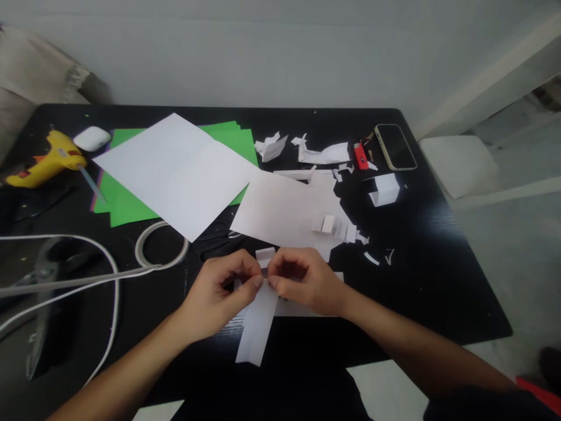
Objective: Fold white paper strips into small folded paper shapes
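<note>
Thumb and fingertips of my left hand pinch the upper part of a white paper strip. My right hand pinches at the same spot, its fingertips meeting those of the left. The strip hangs down toward the table's front edge and shows a lengthwise crease near its lower end. Just beyond my fingers a small folded paper piece sticks up; whether it joins the strip is hidden. Under my right hand lies another white sheet, partly covered. Farther back, small folded paper pieces rest on a cut white sheet.
Green sheets lie under a large white sheet. At left are a yellow glue gun, a white case, a white cable and pliers. Paper scraps, a red lighter and a phone lie at back right.
</note>
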The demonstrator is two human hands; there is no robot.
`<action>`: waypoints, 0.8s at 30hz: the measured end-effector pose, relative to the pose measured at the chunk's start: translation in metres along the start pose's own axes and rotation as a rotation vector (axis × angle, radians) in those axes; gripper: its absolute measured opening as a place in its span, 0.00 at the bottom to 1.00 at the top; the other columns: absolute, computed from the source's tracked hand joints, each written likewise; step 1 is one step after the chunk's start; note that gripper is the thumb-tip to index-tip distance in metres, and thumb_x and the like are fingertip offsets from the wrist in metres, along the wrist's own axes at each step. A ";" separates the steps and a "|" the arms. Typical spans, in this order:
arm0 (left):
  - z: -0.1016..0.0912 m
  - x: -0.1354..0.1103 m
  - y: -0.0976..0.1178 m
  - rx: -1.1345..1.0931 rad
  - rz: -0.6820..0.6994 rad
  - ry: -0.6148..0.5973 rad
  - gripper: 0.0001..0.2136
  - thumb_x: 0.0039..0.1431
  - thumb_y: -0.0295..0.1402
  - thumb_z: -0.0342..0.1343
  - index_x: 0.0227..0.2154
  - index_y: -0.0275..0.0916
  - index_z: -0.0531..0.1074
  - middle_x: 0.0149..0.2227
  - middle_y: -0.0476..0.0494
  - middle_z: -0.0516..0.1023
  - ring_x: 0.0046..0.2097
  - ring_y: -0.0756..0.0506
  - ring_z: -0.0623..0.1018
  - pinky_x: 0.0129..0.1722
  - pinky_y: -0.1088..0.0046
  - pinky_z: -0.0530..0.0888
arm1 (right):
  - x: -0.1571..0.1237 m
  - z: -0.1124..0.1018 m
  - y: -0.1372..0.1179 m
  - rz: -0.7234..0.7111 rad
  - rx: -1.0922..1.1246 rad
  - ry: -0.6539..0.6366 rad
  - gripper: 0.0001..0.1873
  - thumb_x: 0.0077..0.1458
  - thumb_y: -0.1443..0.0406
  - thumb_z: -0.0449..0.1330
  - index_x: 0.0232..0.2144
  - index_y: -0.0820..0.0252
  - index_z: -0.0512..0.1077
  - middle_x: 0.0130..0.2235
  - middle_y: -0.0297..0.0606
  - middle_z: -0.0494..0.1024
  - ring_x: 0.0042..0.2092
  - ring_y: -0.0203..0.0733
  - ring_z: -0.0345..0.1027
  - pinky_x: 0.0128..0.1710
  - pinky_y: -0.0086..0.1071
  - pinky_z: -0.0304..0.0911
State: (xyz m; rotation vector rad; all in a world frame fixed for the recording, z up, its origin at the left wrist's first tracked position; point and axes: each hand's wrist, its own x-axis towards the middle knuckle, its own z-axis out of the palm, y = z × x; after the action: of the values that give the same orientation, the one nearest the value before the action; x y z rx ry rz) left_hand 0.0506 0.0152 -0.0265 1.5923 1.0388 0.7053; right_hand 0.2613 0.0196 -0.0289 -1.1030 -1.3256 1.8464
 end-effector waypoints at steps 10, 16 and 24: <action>0.000 0.001 0.001 -0.067 -0.023 0.096 0.08 0.63 0.28 0.57 0.27 0.38 0.71 0.22 0.54 0.69 0.23 0.53 0.66 0.22 0.79 0.62 | 0.001 -0.002 -0.001 0.007 0.049 0.012 0.03 0.49 0.68 0.64 0.26 0.60 0.73 0.24 0.30 0.72 0.26 0.33 0.65 0.26 0.28 0.63; -0.001 0.002 0.001 -0.083 -0.063 0.121 0.07 0.62 0.30 0.58 0.27 0.38 0.72 0.21 0.53 0.70 0.23 0.52 0.68 0.22 0.78 0.64 | 0.001 -0.003 0.002 -0.007 0.088 0.006 0.04 0.50 0.70 0.64 0.26 0.60 0.73 0.24 0.29 0.72 0.25 0.32 0.65 0.25 0.27 0.62; -0.005 0.004 0.001 -0.102 -0.122 0.204 0.09 0.62 0.32 0.58 0.26 0.39 0.73 0.20 0.53 0.71 0.23 0.51 0.68 0.23 0.76 0.63 | -0.002 -0.004 0.002 -0.116 0.050 0.069 0.07 0.55 0.69 0.65 0.37 0.58 0.74 0.32 0.32 0.75 0.31 0.34 0.69 0.32 0.30 0.68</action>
State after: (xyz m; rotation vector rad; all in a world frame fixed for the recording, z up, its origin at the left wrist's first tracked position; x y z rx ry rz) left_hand 0.0481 0.0207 -0.0248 1.3783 1.2178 0.8367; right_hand 0.2658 0.0190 -0.0306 -1.0328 -1.2698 1.7333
